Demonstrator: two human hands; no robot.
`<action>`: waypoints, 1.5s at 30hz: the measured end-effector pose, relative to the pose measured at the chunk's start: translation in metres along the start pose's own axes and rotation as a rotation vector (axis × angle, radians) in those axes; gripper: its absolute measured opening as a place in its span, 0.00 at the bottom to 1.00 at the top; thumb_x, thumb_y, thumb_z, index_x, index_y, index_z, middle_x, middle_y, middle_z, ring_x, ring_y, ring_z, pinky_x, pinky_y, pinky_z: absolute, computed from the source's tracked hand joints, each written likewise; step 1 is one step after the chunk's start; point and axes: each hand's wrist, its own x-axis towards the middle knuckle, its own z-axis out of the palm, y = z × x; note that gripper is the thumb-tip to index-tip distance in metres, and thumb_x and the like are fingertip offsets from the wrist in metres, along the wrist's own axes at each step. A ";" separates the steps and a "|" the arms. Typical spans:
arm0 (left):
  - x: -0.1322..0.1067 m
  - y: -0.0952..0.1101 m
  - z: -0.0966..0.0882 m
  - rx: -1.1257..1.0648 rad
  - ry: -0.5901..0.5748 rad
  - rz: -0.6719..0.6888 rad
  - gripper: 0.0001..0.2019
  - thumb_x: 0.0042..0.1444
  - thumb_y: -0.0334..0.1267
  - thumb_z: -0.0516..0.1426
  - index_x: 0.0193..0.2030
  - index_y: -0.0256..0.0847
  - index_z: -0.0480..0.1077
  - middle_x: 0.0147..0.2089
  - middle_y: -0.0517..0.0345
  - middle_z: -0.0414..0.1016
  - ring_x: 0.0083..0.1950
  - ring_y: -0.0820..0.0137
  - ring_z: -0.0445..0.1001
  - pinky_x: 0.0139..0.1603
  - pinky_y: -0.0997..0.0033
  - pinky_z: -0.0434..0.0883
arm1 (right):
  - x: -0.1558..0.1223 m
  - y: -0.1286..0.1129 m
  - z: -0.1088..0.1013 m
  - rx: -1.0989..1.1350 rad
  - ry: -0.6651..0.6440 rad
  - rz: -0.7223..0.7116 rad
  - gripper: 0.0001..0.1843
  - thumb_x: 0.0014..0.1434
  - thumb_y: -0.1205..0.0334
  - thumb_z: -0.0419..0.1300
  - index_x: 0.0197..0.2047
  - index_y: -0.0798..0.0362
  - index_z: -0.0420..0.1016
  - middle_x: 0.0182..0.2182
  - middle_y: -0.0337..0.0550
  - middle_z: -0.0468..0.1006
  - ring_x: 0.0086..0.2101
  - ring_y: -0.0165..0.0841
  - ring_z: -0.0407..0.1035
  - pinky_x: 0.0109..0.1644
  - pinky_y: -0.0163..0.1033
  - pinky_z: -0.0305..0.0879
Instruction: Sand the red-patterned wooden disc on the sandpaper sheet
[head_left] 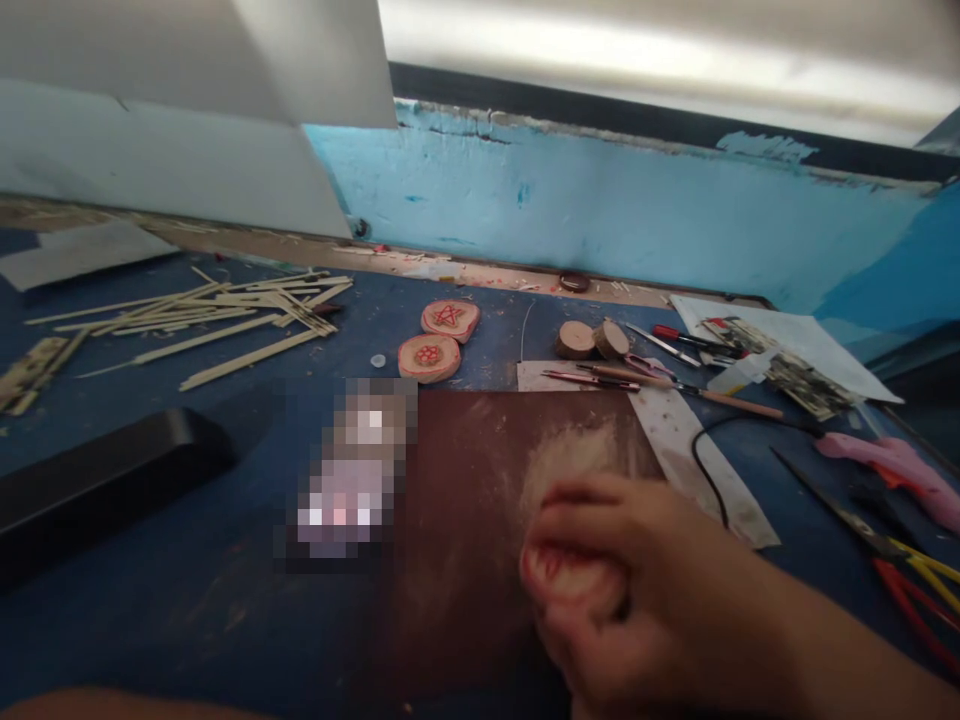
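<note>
My right hand (622, 560) is closed round a small wood slice (574, 580) with red markings on its face and a red rim. Below it lies a reddish-brown sheet that looks like sandpaper (465, 480), with a patch of pale dust (574, 455) just beyond my fingers. Behind the sheet are two more wood slices: one bears a red star (450, 318), the other a red flower-like pattern (428, 357). At the bottom left edge only a strip of skin shows, and my left hand itself is out of view.
Thin wooden sticks (225, 315) lie at the back left, near a dark block (112, 480). A pixelated object (349, 470) borders the sheet. Rightward are plain wood pieces (576, 339), carving tools (735, 402), a black cable (701, 465) and pliers (870, 535). A blue wall (525, 190) stands behind.
</note>
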 end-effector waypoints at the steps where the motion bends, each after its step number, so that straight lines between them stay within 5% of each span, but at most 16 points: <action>1: 0.000 -0.006 -0.003 -0.001 -0.004 -0.001 0.38 0.58 0.66 0.55 0.67 0.41 0.70 0.65 0.29 0.73 0.65 0.32 0.71 0.48 0.39 0.79 | -0.001 -0.003 0.002 0.072 -0.055 -0.030 0.16 0.47 0.61 0.66 0.42 0.42 0.86 0.44 0.36 0.85 0.36 0.34 0.80 0.42 0.37 0.76; 3: -0.004 -0.006 -0.001 -0.002 -0.011 -0.005 0.38 0.58 0.66 0.55 0.66 0.42 0.71 0.64 0.30 0.74 0.65 0.33 0.71 0.47 0.39 0.79 | 0.001 0.009 -0.003 0.080 -0.040 -0.011 0.16 0.48 0.61 0.66 0.42 0.41 0.86 0.45 0.35 0.84 0.40 0.35 0.80 0.46 0.38 0.76; 4: -0.007 0.000 0.003 -0.005 -0.012 -0.003 0.37 0.58 0.65 0.55 0.66 0.42 0.72 0.64 0.30 0.74 0.65 0.33 0.72 0.47 0.39 0.79 | 0.003 0.021 -0.009 0.029 0.075 0.047 0.15 0.50 0.60 0.66 0.42 0.42 0.86 0.46 0.37 0.84 0.41 0.37 0.80 0.48 0.40 0.75; 7: -0.015 0.033 0.025 0.013 -0.019 -0.068 0.32 0.56 0.61 0.59 0.60 0.41 0.77 0.61 0.30 0.77 0.63 0.32 0.73 0.46 0.37 0.80 | 0.007 0.047 -0.023 -0.144 0.185 0.194 0.14 0.57 0.53 0.63 0.44 0.44 0.87 0.47 0.44 0.84 0.45 0.44 0.79 0.51 0.49 0.75; 10: -0.013 0.072 0.050 0.178 -0.134 -0.444 0.31 0.39 0.51 0.71 0.47 0.30 0.82 0.56 0.23 0.78 0.58 0.21 0.73 0.48 0.21 0.75 | 0.004 0.029 -0.016 -0.222 0.187 0.166 0.13 0.55 0.54 0.64 0.41 0.45 0.87 0.49 0.46 0.83 0.40 0.42 0.80 0.46 0.48 0.76; 14: -0.009 0.094 0.067 0.177 -0.226 -0.415 0.25 0.43 0.48 0.71 0.47 0.38 0.83 0.55 0.34 0.80 0.56 0.30 0.78 0.51 0.25 0.77 | -0.001 0.001 0.001 0.084 -0.066 -0.009 0.16 0.50 0.58 0.68 0.44 0.40 0.85 0.49 0.36 0.83 0.38 0.34 0.79 0.46 0.37 0.76; 18: -0.014 0.095 0.064 0.178 -0.218 -0.486 0.34 0.40 0.51 0.71 0.52 0.32 0.80 0.62 0.25 0.71 0.65 0.22 0.66 0.61 0.15 0.64 | 0.008 0.040 -0.016 -0.017 0.177 0.119 0.13 0.54 0.57 0.65 0.43 0.45 0.86 0.46 0.42 0.84 0.44 0.42 0.79 0.50 0.45 0.75; 20: -0.018 0.094 0.064 0.183 -0.181 -0.543 0.35 0.37 0.50 0.72 0.52 0.31 0.80 0.63 0.24 0.69 0.67 0.22 0.63 0.64 0.15 0.60 | 0.011 0.053 -0.023 -0.072 0.181 0.207 0.14 0.58 0.53 0.63 0.44 0.46 0.86 0.45 0.45 0.85 0.44 0.44 0.80 0.48 0.47 0.76; 23: -0.021 0.094 0.068 0.152 -0.125 -0.547 0.33 0.37 0.48 0.72 0.50 0.29 0.80 0.62 0.23 0.71 0.66 0.23 0.64 0.63 0.18 0.63 | 0.007 0.032 -0.014 -0.138 0.184 0.175 0.13 0.54 0.56 0.65 0.42 0.45 0.87 0.48 0.44 0.83 0.41 0.42 0.79 0.48 0.47 0.75; 27: -0.022 0.094 0.071 0.100 -0.091 -0.448 0.21 0.58 0.46 0.58 0.54 0.39 0.79 0.63 0.40 0.76 0.68 0.34 0.66 0.58 0.25 0.69 | 0.002 0.004 0.001 0.114 -0.036 0.002 0.20 0.48 0.60 0.68 0.46 0.40 0.86 0.49 0.37 0.83 0.41 0.36 0.79 0.48 0.38 0.76; 31: -0.020 0.094 0.062 0.130 -0.112 -0.559 0.34 0.37 0.48 0.72 0.51 0.29 0.80 0.63 0.24 0.70 0.68 0.23 0.62 0.65 0.19 0.62 | 0.010 0.037 -0.016 -0.009 0.143 0.148 0.16 0.56 0.57 0.65 0.48 0.45 0.85 0.49 0.43 0.84 0.48 0.44 0.78 0.54 0.47 0.73; 34: -0.016 0.094 0.062 0.120 -0.112 -0.575 0.36 0.33 0.48 0.73 0.50 0.28 0.80 0.62 0.21 0.70 0.68 0.23 0.62 0.66 0.18 0.61 | 0.011 0.039 -0.019 -0.005 0.135 0.189 0.14 0.59 0.55 0.63 0.46 0.45 0.85 0.46 0.44 0.84 0.45 0.43 0.79 0.50 0.47 0.74; 39: -0.015 0.095 0.070 0.067 -0.160 -0.421 0.23 0.60 0.40 0.53 0.58 0.39 0.77 0.63 0.40 0.76 0.66 0.33 0.68 0.52 0.29 0.74 | 0.005 -0.002 0.002 0.104 -0.020 -0.009 0.22 0.50 0.60 0.67 0.50 0.40 0.85 0.51 0.38 0.82 0.44 0.37 0.79 0.50 0.39 0.76; 42: -0.021 0.080 0.050 0.061 -0.202 -0.454 0.25 0.48 0.40 0.67 0.52 0.28 0.80 0.59 0.20 0.75 0.62 0.23 0.70 0.51 0.24 0.75 | 0.007 0.015 -0.007 -0.029 0.109 0.078 0.18 0.55 0.59 0.64 0.49 0.45 0.84 0.52 0.43 0.82 0.48 0.42 0.78 0.54 0.46 0.75; 45: -0.032 0.045 0.010 0.019 -0.136 -0.225 0.22 0.58 0.43 0.62 0.55 0.31 0.79 0.58 0.26 0.78 0.59 0.34 0.76 0.48 0.36 0.80 | 0.010 0.041 -0.021 -0.132 0.146 0.130 0.17 0.60 0.55 0.62 0.50 0.48 0.83 0.52 0.48 0.82 0.50 0.46 0.77 0.55 0.52 0.74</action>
